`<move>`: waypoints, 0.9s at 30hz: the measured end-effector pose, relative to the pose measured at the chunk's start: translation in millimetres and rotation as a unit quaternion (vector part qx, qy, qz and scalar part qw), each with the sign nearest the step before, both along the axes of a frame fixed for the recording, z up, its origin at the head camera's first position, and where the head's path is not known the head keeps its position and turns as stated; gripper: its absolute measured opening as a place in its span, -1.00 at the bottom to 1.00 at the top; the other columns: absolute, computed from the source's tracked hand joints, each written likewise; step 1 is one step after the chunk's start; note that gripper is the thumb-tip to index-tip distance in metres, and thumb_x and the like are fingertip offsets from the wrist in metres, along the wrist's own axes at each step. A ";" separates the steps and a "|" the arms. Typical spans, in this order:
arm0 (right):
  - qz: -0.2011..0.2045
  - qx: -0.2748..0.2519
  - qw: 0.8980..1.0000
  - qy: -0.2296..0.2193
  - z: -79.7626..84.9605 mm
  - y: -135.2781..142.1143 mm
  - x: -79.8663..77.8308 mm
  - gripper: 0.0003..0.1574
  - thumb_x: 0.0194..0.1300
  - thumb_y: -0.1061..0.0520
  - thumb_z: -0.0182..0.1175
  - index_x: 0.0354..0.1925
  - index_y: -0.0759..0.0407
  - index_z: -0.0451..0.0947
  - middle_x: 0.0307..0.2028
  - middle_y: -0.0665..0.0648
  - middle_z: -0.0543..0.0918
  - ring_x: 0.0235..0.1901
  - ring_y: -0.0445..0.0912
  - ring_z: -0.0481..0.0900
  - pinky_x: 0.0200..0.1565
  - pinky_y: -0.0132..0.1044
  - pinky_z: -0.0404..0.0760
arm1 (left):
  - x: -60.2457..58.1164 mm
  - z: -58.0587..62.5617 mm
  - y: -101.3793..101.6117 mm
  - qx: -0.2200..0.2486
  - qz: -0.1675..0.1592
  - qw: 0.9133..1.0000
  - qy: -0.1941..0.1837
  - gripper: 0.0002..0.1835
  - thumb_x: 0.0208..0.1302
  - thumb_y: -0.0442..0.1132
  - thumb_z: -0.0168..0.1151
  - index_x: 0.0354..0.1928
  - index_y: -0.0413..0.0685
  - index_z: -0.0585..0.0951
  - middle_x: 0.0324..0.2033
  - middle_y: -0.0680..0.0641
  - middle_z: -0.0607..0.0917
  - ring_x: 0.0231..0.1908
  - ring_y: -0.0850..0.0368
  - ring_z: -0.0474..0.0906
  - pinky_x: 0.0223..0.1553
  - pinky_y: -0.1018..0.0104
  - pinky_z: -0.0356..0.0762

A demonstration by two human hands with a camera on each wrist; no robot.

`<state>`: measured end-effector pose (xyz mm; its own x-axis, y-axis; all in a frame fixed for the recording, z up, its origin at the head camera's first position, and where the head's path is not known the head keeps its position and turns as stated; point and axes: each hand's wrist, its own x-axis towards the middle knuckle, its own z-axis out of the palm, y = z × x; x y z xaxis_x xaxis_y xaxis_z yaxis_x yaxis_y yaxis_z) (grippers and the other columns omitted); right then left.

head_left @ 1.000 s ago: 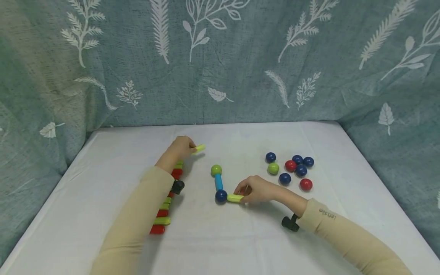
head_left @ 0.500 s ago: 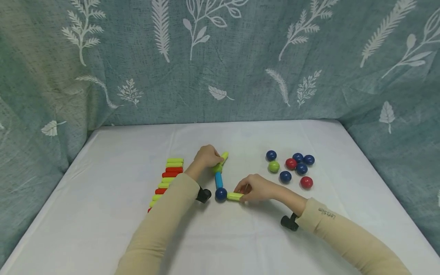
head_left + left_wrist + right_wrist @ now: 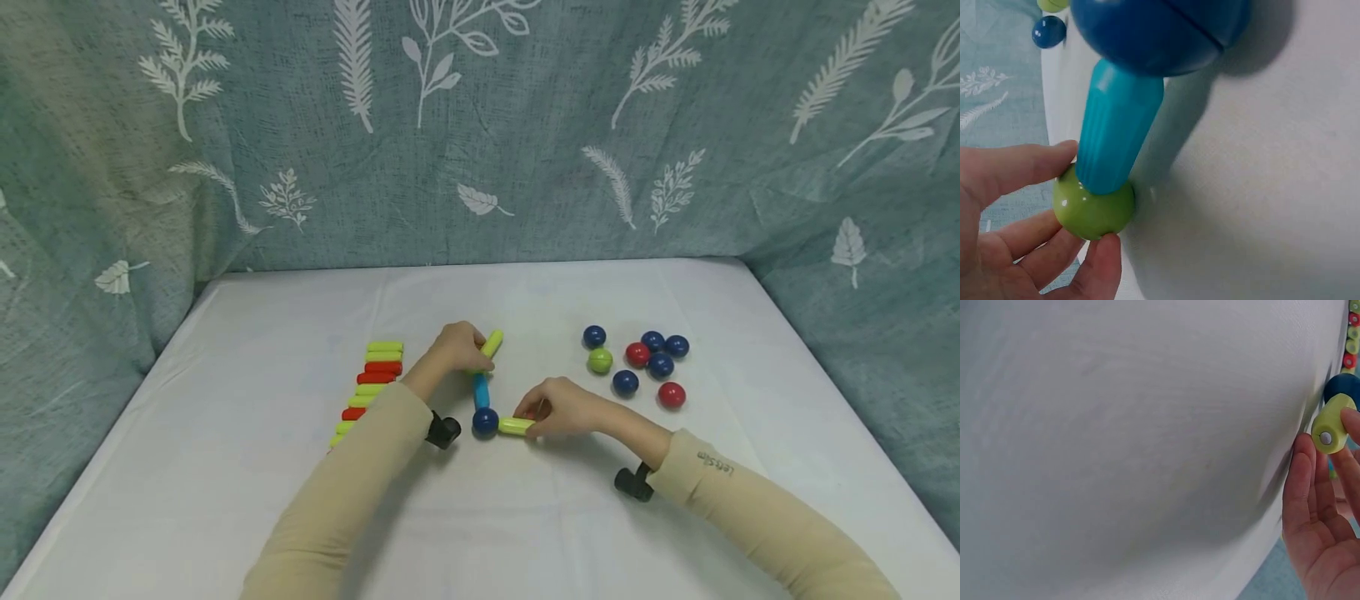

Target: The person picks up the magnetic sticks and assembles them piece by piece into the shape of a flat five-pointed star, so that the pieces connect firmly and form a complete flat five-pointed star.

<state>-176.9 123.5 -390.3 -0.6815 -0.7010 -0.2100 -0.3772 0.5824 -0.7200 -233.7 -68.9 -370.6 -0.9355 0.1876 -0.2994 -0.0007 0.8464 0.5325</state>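
My left hand (image 3: 457, 346) has its fingers and thumb round a green ball (image 3: 1094, 215), which the hand mostly covers in the head view. A yellow-green magnetic rod (image 3: 492, 342) sticks out past the fingertips, pointing away to the right. From the green ball a blue rod (image 3: 481, 392) runs toward me to a dark blue ball (image 3: 485, 422). On that ball's right side sits another yellow-green rod (image 3: 513, 427), pinched by my right hand (image 3: 566, 408). Its free end shows a round metal tip in the right wrist view.
Left of the hands lies a row of yellow-green and red rods (image 3: 383, 367), partly hidden by the left sleeve. At the right are loose balls: several blue ones (image 3: 626, 383), a green one (image 3: 600, 360) and two red ones (image 3: 671, 395). A patterned curtain (image 3: 525, 167) hangs behind the table.
The left hand has carried a yellow-green rod right, from beside the row to the green ball, and now grips that ball. The right hand has stayed on its rod.
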 end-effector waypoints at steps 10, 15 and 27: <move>0.003 0.003 1.000 0.002 1.7 5.0 -0.6 -0.69 0.07 0.25 0.28 -0.14 0.25 0.61 -0.31 0.03 0.66 -0.31 -0.19 0.56 -0.24 -0.41 0.53 | 9.9 -2.1 -7.0 0.038 0.017 0.999 0.022 -0.51 0.04 -0.18 0.36 0.00 -0.31 0.55 -0.12 -0.19 0.61 -0.13 0.00 0.50 -0.11 0.23 0.50; -0.004 0.011 1.000 0.000 1.8 8.4 -4.2 -0.69 0.09 0.23 0.27 -0.13 0.22 0.62 -0.32 0.00 0.65 -0.31 -0.19 0.55 -0.25 -0.40 0.53 | 12.3 -6.2 -7.5 0.051 0.018 0.998 0.037 -0.52 0.02 -0.21 0.37 -0.01 -0.30 0.57 -0.13 -0.19 0.62 -0.14 0.00 0.52 -0.11 0.21 0.50; -0.182 0.030 0.980 0.071 37.5 46.0 -52.6 -0.61 0.16 0.20 0.23 -0.03 0.33 0.54 -0.08 0.28 0.59 -0.08 0.10 0.53 -0.08 -0.12 0.51 | 14.5 -7.1 -11.7 0.070 0.009 0.997 0.044 -0.55 0.02 -0.21 0.38 -0.01 -0.21 0.59 -0.10 -0.19 0.62 -0.07 -0.04 0.51 -0.06 0.16 0.47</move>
